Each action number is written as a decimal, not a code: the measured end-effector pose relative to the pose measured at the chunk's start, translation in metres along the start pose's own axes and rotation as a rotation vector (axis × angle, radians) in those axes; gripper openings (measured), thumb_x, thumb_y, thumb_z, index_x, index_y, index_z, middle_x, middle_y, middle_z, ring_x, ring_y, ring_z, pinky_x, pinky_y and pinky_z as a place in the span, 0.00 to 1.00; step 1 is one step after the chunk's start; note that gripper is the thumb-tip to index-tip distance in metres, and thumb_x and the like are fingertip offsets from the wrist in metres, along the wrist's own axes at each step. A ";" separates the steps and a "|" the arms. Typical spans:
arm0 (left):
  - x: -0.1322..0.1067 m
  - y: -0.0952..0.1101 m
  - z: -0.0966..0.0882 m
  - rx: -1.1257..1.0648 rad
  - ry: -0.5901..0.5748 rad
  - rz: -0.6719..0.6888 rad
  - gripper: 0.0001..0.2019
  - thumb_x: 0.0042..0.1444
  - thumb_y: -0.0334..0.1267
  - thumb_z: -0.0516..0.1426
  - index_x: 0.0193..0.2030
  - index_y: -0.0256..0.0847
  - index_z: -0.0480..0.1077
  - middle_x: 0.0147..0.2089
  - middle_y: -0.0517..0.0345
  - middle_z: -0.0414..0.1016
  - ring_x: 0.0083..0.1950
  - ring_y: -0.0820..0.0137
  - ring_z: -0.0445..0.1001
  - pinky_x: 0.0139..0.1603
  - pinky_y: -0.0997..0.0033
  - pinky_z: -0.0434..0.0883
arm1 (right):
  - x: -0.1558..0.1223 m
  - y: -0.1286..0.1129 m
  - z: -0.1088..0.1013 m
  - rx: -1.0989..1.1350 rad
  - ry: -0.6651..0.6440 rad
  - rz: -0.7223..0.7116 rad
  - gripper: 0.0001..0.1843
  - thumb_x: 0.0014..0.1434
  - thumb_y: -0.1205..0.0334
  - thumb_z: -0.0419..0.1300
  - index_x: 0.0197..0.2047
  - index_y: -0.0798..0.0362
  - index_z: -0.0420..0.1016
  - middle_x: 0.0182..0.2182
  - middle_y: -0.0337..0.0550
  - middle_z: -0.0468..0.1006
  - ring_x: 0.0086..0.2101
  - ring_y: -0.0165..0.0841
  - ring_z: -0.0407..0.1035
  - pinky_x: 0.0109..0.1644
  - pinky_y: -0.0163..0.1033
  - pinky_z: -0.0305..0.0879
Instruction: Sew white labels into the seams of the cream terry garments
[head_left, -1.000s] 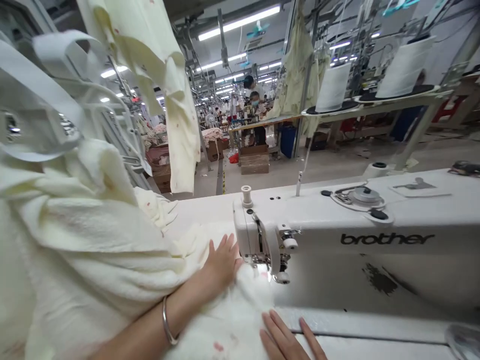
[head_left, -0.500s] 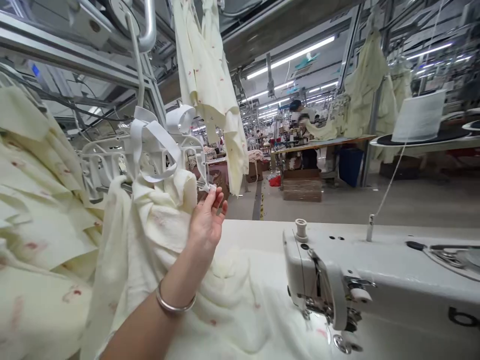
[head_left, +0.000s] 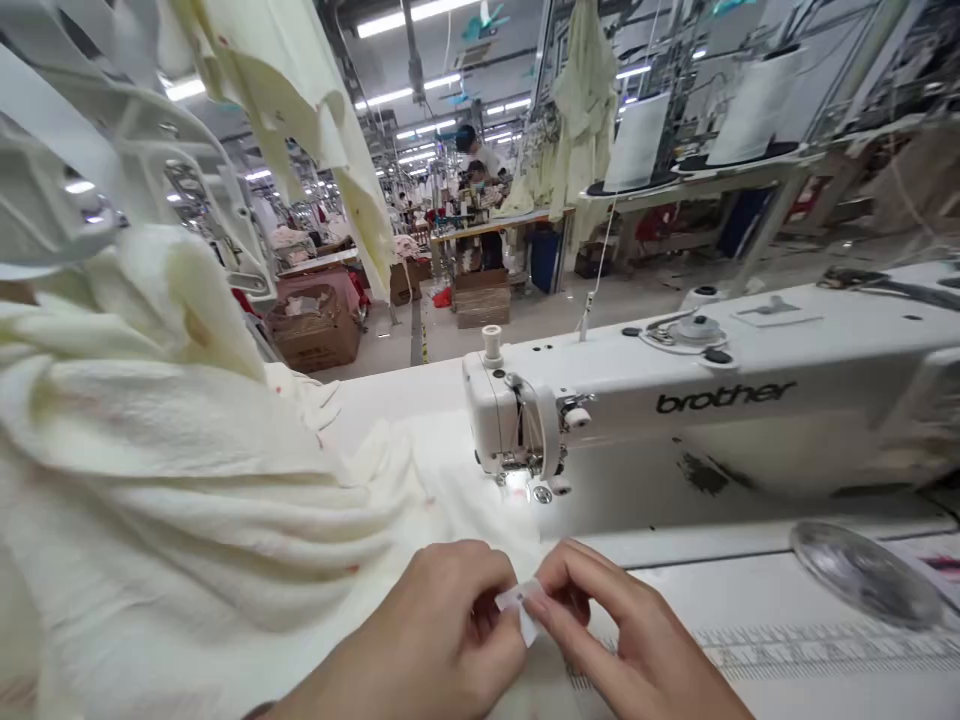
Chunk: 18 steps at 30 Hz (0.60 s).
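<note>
White tag (head_left: 514,598) sits between both hands, in front of the sewing machine (head_left: 615,440). Left hand (head_left: 450,625) pinches one side, fingers curled; right hand (head_left: 626,630) grips the other between thumb and fingers. Pale cloth with reddish marks (head_left: 247,510) bunches at left, running across the table to the lit needle area. Clear round disc (head_left: 862,575) at right, near printed ruler scale (head_left: 795,650). Two white thread cones (head_left: 637,145) stand behind the machine.
</note>
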<state>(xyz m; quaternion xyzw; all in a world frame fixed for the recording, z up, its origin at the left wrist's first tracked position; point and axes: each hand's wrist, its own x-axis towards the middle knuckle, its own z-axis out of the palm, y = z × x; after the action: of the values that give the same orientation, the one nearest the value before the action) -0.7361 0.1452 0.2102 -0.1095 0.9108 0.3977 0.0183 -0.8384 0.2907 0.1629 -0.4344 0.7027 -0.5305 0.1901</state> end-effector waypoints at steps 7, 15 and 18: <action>0.002 -0.018 0.008 -0.662 -0.018 -0.234 0.16 0.51 0.49 0.60 0.32 0.36 0.67 0.27 0.57 0.70 0.30 0.72 0.69 0.33 0.75 0.66 | 0.001 0.008 0.013 0.248 0.026 0.215 0.18 0.60 0.47 0.55 0.28 0.52 0.66 0.24 0.36 0.64 0.28 0.29 0.61 0.31 0.31 0.58; 0.012 -0.017 -0.009 -0.351 0.114 -0.205 0.12 0.56 0.46 0.55 0.32 0.38 0.67 0.24 0.58 0.71 0.27 0.70 0.70 0.29 0.74 0.66 | -0.014 0.023 0.011 -0.126 0.077 0.025 0.11 0.67 0.55 0.48 0.40 0.49 0.68 0.31 0.36 0.70 0.32 0.27 0.67 0.35 0.28 0.63; 0.031 -0.021 -0.015 0.125 0.174 -0.138 0.08 0.58 0.38 0.52 0.30 0.40 0.66 0.27 0.57 0.72 0.29 0.68 0.70 0.30 0.72 0.63 | -0.030 0.052 0.023 -0.537 0.194 -0.247 0.09 0.66 0.61 0.50 0.47 0.50 0.67 0.41 0.42 0.72 0.42 0.31 0.69 0.42 0.31 0.66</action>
<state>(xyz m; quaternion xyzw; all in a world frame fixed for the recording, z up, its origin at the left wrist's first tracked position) -0.7610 0.1150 0.2015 -0.2047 0.9223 0.3267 -0.0267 -0.8266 0.3046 0.1017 -0.4987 0.7744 -0.3838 -0.0652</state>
